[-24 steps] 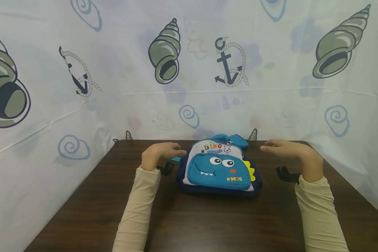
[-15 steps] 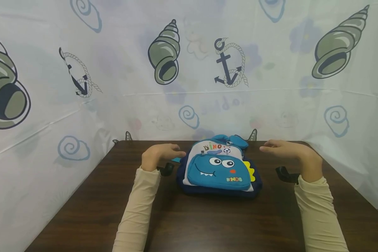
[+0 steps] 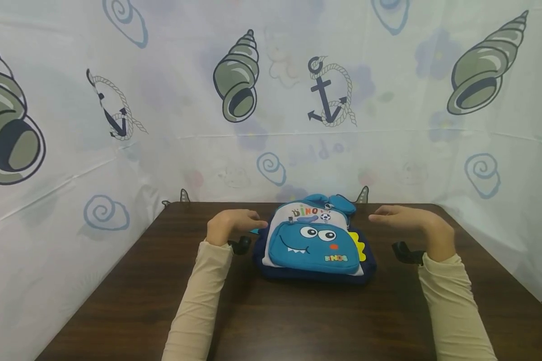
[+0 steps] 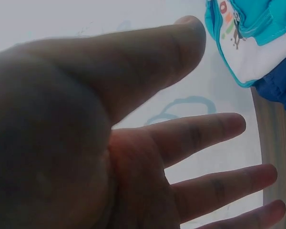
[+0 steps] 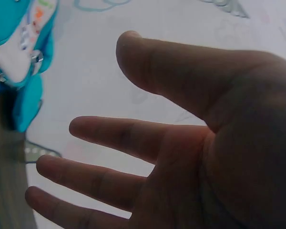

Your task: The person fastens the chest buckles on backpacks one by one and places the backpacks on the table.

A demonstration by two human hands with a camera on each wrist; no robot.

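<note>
A small blue, white and navy backpack (image 3: 313, 245) with a cartoon dinosaur face and yellow spikes lies face up on the dark wooden table. My left hand (image 3: 235, 223) hovers at its left side, thumb tip close to the bag's edge in the head view. In the left wrist view the fingers (image 4: 195, 138) are spread and straight, with nothing in them. To the right of the backpack, my right hand (image 3: 406, 219) hangs in the air, apart from it. The right wrist view shows that hand's fingers (image 5: 114, 136) extended and holding nothing, the bag's edge at upper left.
The brown table (image 3: 298, 321) stretches from the front to the back curtain. A white curtain (image 3: 280, 90) printed with shells and anchors encloses the back and both sides. Each wrist carries a black camera mount (image 3: 240, 245).
Both hands have lowered slightly and drifted a little inward, the right one toward the backpack. The backpack stays in place.
</note>
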